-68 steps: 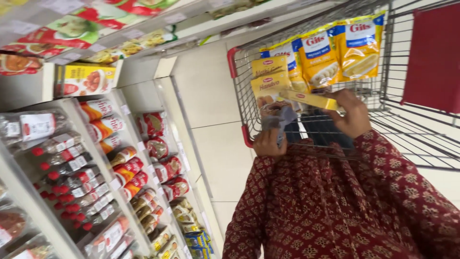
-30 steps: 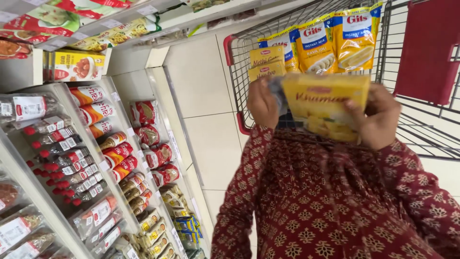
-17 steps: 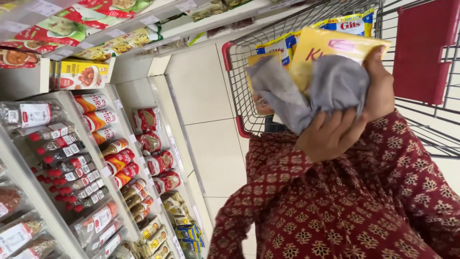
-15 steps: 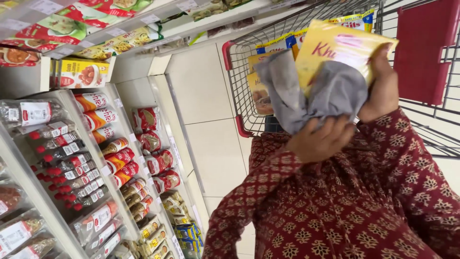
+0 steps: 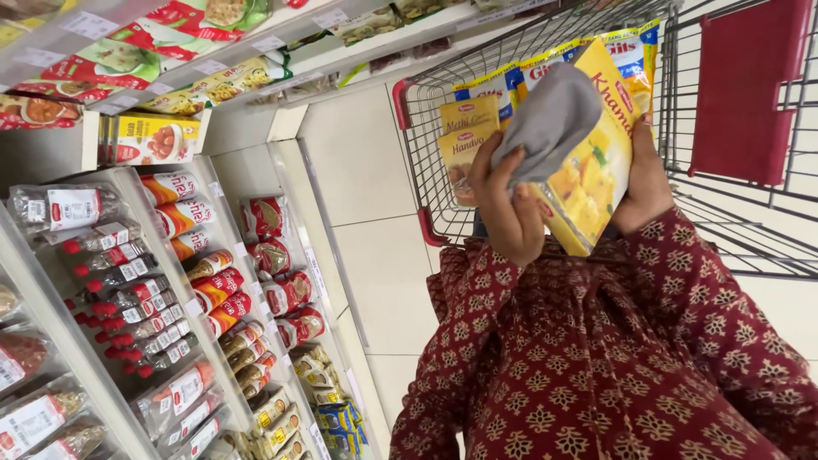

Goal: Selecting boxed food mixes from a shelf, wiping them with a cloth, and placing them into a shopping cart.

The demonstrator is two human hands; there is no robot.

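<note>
My right hand [image 5: 645, 181] grips the right edge of a flat yellow food packet [image 5: 592, 175], held tilted in front of the shopping cart. My left hand [image 5: 504, 207] holds a grey cloth [image 5: 550, 115] pressed against the packet's face, fingers curled over the cloth's lower end. Both arms wear dark red patterned sleeves [image 5: 613, 358]. Behind the packet, several more yellow packets [image 5: 467, 136] stand inside the wire cart [image 5: 426, 111].
The cart has a red handle bar and a red child-seat flap [image 5: 740, 89]. At left, store shelves [image 5: 128, 281] carry rows of red-capped pouches, jars and boxed mixes. Pale floor tiles [image 5: 366, 221] run between shelves and cart.
The packet was lifted out from the cart area and turned. The grey cloth came over its face and slid upward across it, while both hands rose slightly.
</note>
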